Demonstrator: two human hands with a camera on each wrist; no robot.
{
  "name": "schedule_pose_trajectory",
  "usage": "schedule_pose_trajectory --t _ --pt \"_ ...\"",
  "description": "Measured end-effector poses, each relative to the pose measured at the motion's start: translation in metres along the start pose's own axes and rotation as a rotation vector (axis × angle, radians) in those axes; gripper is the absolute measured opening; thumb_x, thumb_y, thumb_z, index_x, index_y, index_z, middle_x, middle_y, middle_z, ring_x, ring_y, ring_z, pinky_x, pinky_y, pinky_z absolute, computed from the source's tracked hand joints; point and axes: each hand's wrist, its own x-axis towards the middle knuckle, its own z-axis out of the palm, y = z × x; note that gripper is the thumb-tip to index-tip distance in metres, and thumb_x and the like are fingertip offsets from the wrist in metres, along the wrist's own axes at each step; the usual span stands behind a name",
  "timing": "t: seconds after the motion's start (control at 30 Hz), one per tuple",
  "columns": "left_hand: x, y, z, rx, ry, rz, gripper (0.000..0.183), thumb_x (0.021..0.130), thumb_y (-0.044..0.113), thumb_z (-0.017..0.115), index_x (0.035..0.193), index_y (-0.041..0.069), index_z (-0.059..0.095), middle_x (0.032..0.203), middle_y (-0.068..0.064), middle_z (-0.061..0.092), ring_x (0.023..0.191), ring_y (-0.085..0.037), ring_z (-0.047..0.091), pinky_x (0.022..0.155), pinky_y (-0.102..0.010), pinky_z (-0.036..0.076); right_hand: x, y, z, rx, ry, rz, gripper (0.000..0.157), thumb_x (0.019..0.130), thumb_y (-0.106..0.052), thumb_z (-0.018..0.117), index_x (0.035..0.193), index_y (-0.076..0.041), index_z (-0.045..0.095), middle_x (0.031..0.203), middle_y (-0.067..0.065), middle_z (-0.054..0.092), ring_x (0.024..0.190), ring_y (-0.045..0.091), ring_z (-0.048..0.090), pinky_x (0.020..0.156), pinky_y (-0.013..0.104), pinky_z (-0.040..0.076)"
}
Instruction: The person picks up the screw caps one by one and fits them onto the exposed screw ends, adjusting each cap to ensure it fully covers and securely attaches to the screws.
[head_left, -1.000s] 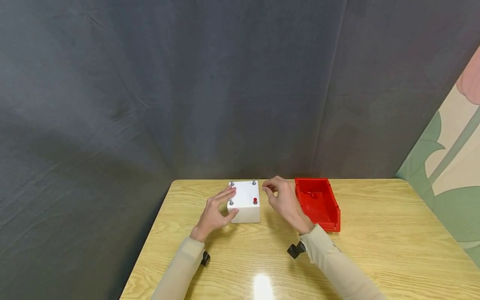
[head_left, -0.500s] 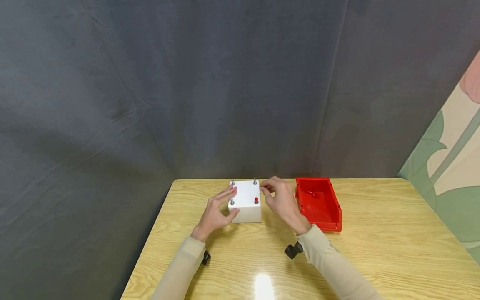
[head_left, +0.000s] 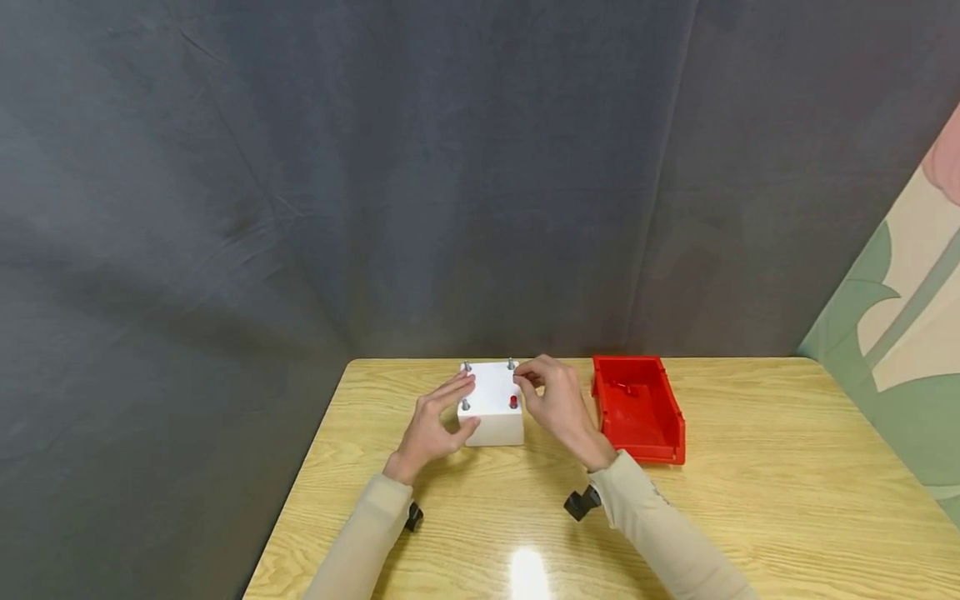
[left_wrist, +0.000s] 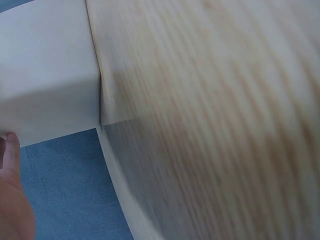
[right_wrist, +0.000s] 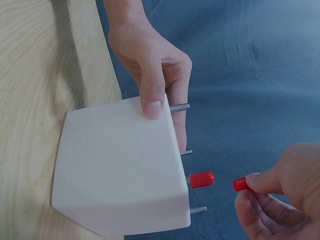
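Note:
A white box (head_left: pixel 493 387) sits on the table with threaded studs at the corners of its top. Over the near right stud fits a red cap (right_wrist: pixel 201 179); bare metal shows on the near left stud (head_left: pixel 466 404) and the two far ones. My left hand (head_left: pixel 427 429) holds the box at its left side, thumb on the front face and fingers over the top. Between thumb and index finger, my right hand (head_left: pixel 558 404) pinches a second red cap (right_wrist: pixel 240 184), its hollow end facing the box. That cap is apart from the studs in the right wrist view.
To the right of the box stands a red bin (head_left: pixel 637 412) with a few small red pieces inside. Behind the wooden table (head_left: pixel 465 517) hangs a dark curtain (head_left: pixel 480 183). A patterned panel (head_left: pixel 892 333) borders the right side.
My right hand has moved left, from beside the box to over its right edge. The left hand keeps its hold, and the box stays in place.

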Motion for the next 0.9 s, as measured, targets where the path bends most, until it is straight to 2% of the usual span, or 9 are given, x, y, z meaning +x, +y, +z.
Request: schedule_pose_trajectory --t 0.43,0.7,0.9 --pt "0.001 0.001 0.002 0.014 0.014 0.031 0.058 0.084 0.012 0.087 0.135 -0.007 0.068 0.144 -0.023 0.066 0.139 -0.042 0.061 0.121 -0.051 0.048 0.001 -0.004 0.004 0.046 -0.025 -0.017 0.011 0.093 0.007 0.075 0.101 0.001 0.081 0.095 0.015 0.075 0.08 0.02 0.074 0.077 0.037 0.07" --pt "0.002 0.0 0.001 0.01 -0.007 -0.007 0.059 0.086 0.014 0.086 0.138 -0.005 0.067 0.148 -0.02 0.065 0.143 -0.038 0.058 0.123 -0.047 0.046 0.003 -0.005 0.007 0.048 -0.021 -0.035 0.008 0.093 0.006 0.076 0.099 0.002 0.08 0.094 0.014 0.074 0.078 0.02 0.073 0.076 0.037 0.07" --pt "0.002 0.0 0.0 0.003 -0.002 0.005 0.058 0.086 0.013 0.087 0.137 -0.006 0.068 0.146 -0.02 0.065 0.141 -0.04 0.06 0.122 -0.049 0.047 0.003 -0.007 0.01 0.044 -0.011 -0.054 0.008 0.092 0.007 0.077 0.097 0.002 0.08 0.092 0.013 0.075 0.077 0.021 0.074 0.075 0.037 0.07"
